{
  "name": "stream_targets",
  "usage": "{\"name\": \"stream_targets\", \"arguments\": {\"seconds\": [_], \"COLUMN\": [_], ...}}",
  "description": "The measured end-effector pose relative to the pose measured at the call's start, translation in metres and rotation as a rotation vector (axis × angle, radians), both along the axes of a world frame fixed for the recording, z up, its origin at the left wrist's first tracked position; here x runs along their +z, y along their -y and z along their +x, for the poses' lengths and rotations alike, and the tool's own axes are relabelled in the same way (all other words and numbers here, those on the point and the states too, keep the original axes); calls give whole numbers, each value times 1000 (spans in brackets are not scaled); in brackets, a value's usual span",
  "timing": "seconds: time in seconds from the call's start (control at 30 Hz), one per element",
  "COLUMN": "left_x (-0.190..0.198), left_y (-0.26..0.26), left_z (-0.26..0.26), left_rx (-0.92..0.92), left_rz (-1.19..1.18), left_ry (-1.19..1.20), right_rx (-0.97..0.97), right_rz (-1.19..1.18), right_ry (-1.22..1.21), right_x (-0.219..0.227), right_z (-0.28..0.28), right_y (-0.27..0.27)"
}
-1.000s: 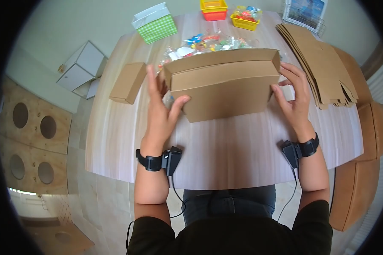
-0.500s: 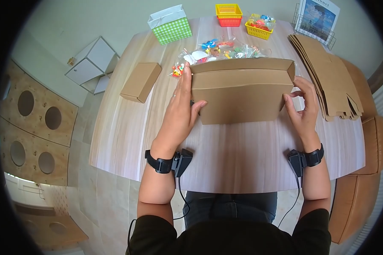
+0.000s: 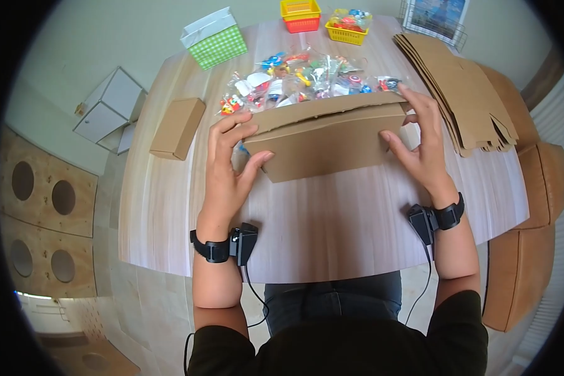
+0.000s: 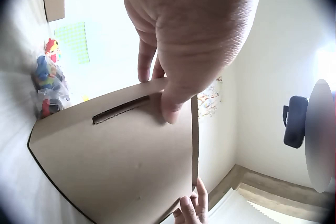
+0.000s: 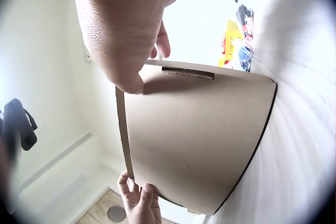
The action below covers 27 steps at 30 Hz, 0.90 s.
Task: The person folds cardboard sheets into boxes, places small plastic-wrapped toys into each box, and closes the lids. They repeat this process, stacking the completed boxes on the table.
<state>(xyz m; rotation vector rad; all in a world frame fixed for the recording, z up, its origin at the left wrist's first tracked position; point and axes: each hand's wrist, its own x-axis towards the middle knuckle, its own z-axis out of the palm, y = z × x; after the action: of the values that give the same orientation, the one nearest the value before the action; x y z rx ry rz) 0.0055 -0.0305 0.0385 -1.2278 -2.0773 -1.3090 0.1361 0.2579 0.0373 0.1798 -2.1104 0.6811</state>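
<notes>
A brown cardboard box (image 3: pixel 326 147) stands on the table in front of the person, its lid flap (image 3: pixel 335 108) folded down so that only a thin dark slit shows along the near edge. At the left end, the left hand (image 3: pixel 229 163) grips it, fingers over the lid's corner and thumb against the near face. The right hand (image 3: pixel 423 138) holds the other end likewise, fingertips at the far corner, thumb at the near edge. Seen from the left wrist, the box face (image 4: pixel 131 155) has a cut slot (image 4: pixel 121 110) close to the thumb. What lies inside is hidden.
Behind the box lie several bagged toys (image 3: pixel 307 78). A small carton (image 3: pixel 178 128) is on the left, flattened cardboard (image 3: pixel 464 94) on the right. A green checked bag (image 3: pixel 216 44), stacked baskets (image 3: pixel 301 19), a yellow basket (image 3: pixel 348 31) and a wire rack (image 3: pixel 435 25) line the back.
The lid flap has come down over the box, narrowing the opening to a slit. The left fingers, straight before, now bend over the lid's corner; the right fingers have moved onto its far corner.
</notes>
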Motion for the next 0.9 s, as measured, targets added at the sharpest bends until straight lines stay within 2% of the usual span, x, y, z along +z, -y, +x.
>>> {"name": "stream_targets", "arguments": {"seconds": [0.1, 0.2, 0.3, 0.43, 0.47, 0.57, 0.6, 0.7, 0.8, 0.9], "left_x": [0, -2, 2, 2, 2, 3, 6, 20, 20, 7], "left_y": [1, 0, 3, 9, 8, 14, 19, 28, 50, 74], "left_z": [-1, 2, 6, 5, 5, -4, -8, -10, -31, -59], "left_rx": [6, -103, -89, -109, -122, -131, -86, 168, 426, 741], "left_rz": [-53, 45, -40, 8, 2, 203, 241, 451, 440, 257], "left_ry": [-43, 217, 250, 192, 166, 93, 7, 68, -41, -253], "right_rx": [18, 21, 23, -38, -74, 53, 42, 11, 14, 90], "right_rz": [0, 34, 78, 106, 94, -206, -189, -115, -24, -106], "right_ry": [-15, -16, -19, -34, -45, -92, -84, -28, 37, 95], "right_x": [-4, -4, -4, -10, -12, -21, -21, -21, -24, -24], "right_z": [-1, 0, -5, -5, -2, -4, -4, -2, -2, -5], "right_y": [-3, -5, -4, -3, -2, -2, -2, -5, -4, -1]}}
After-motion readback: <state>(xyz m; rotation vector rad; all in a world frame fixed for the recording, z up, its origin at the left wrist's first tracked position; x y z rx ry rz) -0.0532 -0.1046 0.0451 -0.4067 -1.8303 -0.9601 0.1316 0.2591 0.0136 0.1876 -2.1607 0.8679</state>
